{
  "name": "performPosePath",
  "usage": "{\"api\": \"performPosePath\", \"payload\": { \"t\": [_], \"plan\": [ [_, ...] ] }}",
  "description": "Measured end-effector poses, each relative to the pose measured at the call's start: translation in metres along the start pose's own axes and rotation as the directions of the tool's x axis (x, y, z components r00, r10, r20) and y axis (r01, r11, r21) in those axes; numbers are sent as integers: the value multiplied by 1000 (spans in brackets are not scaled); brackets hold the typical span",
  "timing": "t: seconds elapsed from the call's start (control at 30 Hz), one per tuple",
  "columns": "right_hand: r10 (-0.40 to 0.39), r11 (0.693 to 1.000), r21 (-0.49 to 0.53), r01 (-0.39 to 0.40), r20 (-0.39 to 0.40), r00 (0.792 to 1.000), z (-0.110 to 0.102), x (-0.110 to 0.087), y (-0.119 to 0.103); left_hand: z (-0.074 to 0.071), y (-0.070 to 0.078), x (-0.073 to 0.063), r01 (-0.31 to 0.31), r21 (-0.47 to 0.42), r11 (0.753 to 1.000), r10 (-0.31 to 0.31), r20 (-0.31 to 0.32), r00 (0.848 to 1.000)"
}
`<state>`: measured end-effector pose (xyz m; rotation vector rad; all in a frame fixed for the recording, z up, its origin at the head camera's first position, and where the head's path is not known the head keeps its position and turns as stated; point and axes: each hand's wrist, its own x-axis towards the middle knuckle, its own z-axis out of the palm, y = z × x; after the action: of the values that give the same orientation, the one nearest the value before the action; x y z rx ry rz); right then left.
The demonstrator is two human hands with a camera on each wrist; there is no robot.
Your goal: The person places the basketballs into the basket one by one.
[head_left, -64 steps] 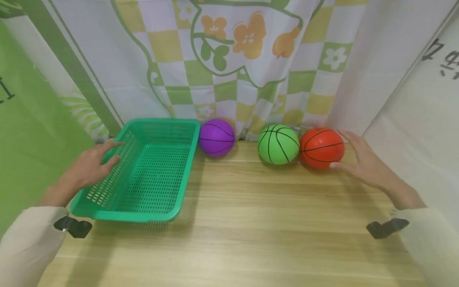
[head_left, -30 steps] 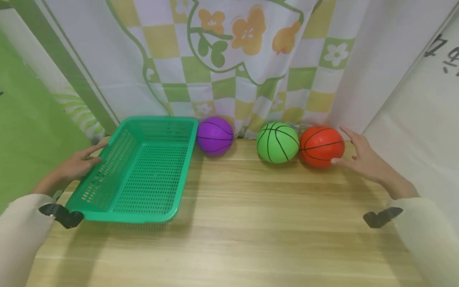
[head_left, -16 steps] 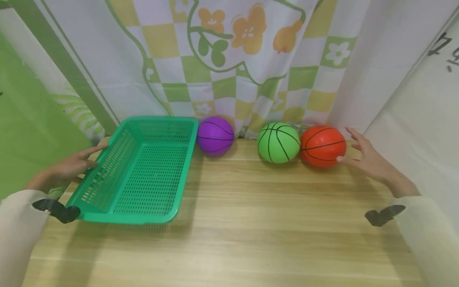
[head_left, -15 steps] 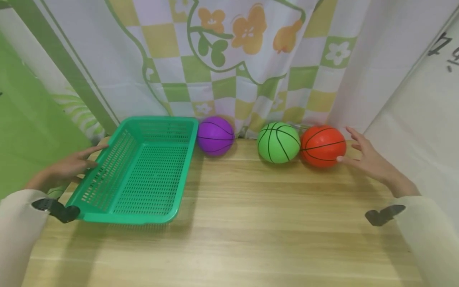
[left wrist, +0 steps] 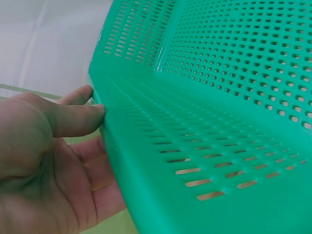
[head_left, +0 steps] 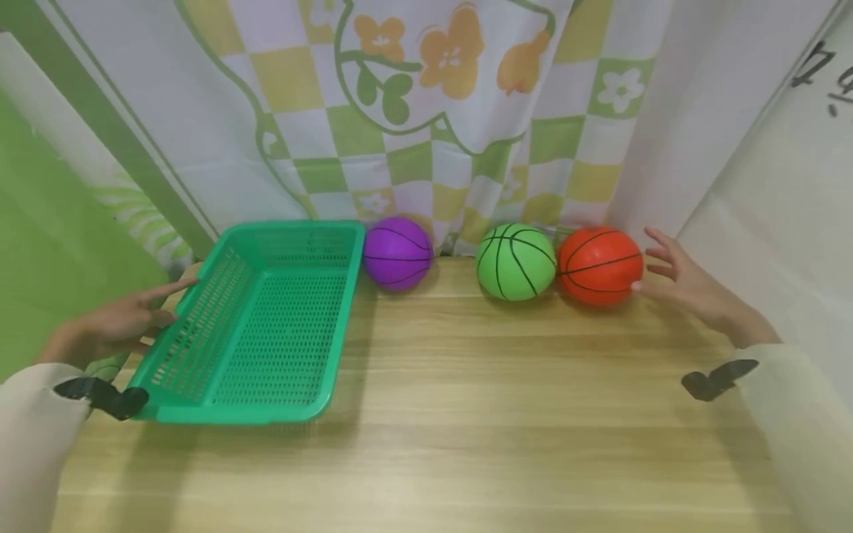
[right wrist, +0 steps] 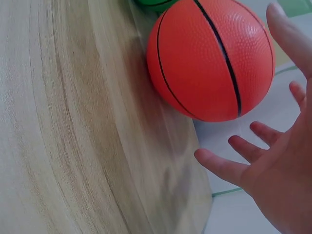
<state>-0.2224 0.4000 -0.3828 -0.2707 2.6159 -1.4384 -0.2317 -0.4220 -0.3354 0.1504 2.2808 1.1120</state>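
A green plastic basket (head_left: 341,329) with slotted sides sits at the left of the wooden table, nothing inside it. My left hand (head_left: 123,323) is at its outer left side; in the left wrist view the thumb (left wrist: 80,120) touches the rim edge and the other fingers lie outside the wall, fairly straight. To the right, my right hand (head_left: 700,296) spreads its fingers beside a red ball (head_left: 600,268) with black basketball lines. The right wrist view shows a gap between those fingers and the ball. A light green ball (head_left: 515,265) adjoins the red one.
A purple ball (head_left: 397,255) stands against the basket's far right side. Behind the balls hangs a checked, flowered curtain (head_left: 413,148). The wooden tabletop (head_left: 466,414) spreads out in front, with a green cloth (head_left: 40,244) at the left and a white one at the right.
My left hand has moved from over the basket's left side to outside its rim, lower left. My right hand has drawn slightly away from the red ball. Balls and basket stay put.
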Motion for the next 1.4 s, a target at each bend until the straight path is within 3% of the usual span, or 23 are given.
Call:
{"api": "performPosePath", "payload": {
  "t": [0.27,0.57,1.13,1.4],
  "plan": [
    [-43,987,154,39,20,999,5,1,14,0,1,2,-8,10,1000,8,-16,1000],
    [38,957,286,-35,-5,999,15,15,21,2,-1,2,-1,-24,1000,1,1,1000],
    [52,969,247,-20,-127,991,33,37,17,2,1,2,1,-61,998,-2,-8,1000],
    [49,971,240,-15,-136,989,36,38,16,0,-3,3,7,-22,1000,-8,-11,1000]
  ]
}}
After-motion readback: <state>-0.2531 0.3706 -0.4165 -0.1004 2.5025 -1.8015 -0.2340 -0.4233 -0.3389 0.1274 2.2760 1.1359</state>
